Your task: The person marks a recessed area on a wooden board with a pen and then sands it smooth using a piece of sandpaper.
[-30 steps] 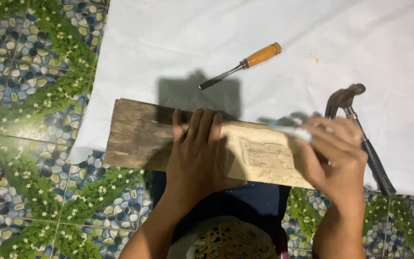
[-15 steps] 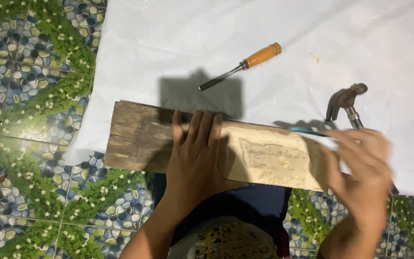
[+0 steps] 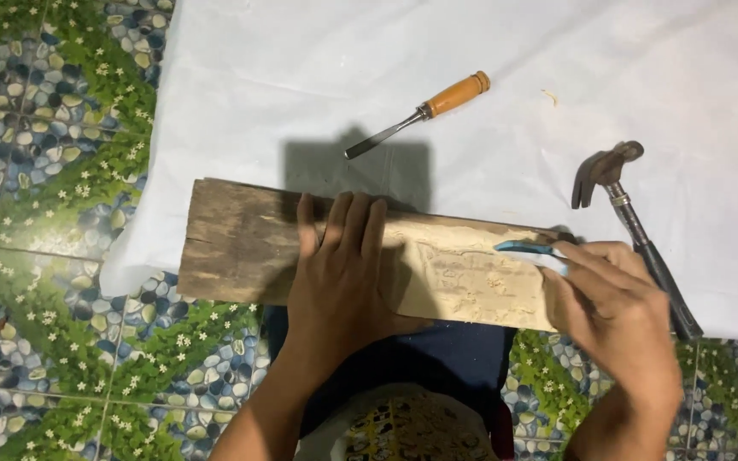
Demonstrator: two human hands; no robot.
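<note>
A long wooden plank (image 3: pixel 241 243) lies across a white sheet (image 3: pixel 489 51), dark and rough at its left end, pale and carved with shallow relief at its right end. My left hand (image 3: pixel 341 269) presses flat on the plank's middle, fingers spread. Gripped in my right hand (image 3: pixel 617 312) is a small blue-handled tool (image 3: pixel 523 248), and its tip rests on the carved area near the plank's right end.
A chisel with an orange wooden handle (image 3: pixel 416 113) lies on the sheet beyond the plank. A claw hammer (image 3: pixel 629 213) lies at the right, next to my right hand. Pebble-and-flower patterned floor tiles (image 3: pixel 44 171) surround the sheet. My lap is below the plank.
My right hand swung out to the right past the plank's end, then came back left so the blue tool meets the carved area. The left hand stayed pressed on the plank.
</note>
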